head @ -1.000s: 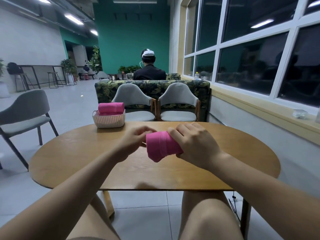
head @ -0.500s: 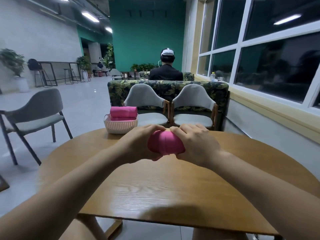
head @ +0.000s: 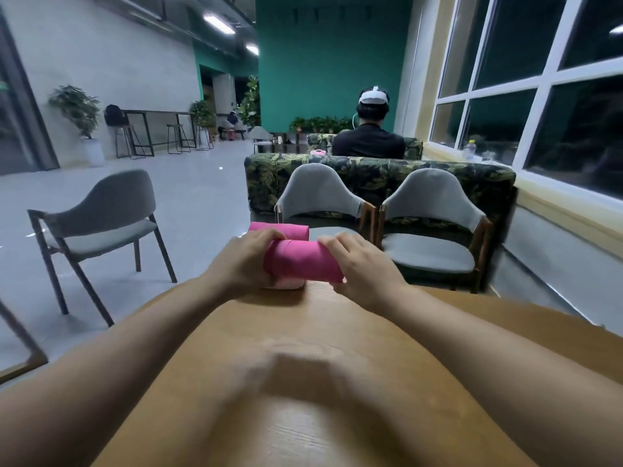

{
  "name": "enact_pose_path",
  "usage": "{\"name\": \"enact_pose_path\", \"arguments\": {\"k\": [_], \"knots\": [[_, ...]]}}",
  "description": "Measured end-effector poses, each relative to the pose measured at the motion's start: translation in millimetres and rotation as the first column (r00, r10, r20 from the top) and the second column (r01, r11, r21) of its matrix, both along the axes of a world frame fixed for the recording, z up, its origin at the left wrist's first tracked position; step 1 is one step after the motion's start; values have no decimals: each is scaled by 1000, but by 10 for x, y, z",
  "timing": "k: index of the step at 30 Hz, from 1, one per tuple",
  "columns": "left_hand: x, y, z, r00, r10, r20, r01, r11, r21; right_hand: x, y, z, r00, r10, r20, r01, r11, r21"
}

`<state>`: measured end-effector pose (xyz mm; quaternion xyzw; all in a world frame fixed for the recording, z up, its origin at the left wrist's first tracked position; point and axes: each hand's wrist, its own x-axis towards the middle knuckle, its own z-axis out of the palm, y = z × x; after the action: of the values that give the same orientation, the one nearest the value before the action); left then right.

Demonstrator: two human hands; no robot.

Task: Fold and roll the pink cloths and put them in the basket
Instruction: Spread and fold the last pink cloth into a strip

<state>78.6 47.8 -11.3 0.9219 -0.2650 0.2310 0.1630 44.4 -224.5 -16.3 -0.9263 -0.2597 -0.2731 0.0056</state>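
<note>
pink roll: tight smooth cylinder, long axis left-right, right end slightly lower. left hand and right hand each grip one end.

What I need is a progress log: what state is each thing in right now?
held pink roll: fully rolled, gripped at both ends, above the basket.
second pink roll: rolled, lying just behind the held one.
basket: mostly hidden beneath the held roll.
left hand: grips the roll's left end.
right hand: grips the roll's right end.
</note>
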Motion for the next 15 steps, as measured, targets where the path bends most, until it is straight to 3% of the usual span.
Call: {"name": "enact_pose_path", "arguments": {"k": [6, 11, 13, 15], "knots": [[1004, 270, -174, 989, 126, 79, -119, 989, -86, 1073, 362, -185, 1000, -14, 25, 12, 995, 94], [1422, 474, -590, 972, 166, -168, -182, 980, -85, 1560, 518, -519, 986, 24, -167, 0, 990, 141], [1457, 538, -740, 958, 142, -251, -193, 962, -195, 1630, 449, -599, 981, 70, -181, -43, 988, 150], [1448, 522, -856, 942, 128, -311, -253, 880, -402, 1697, 370, -610, 980, 84, -180, -29, 957, 290]]}}
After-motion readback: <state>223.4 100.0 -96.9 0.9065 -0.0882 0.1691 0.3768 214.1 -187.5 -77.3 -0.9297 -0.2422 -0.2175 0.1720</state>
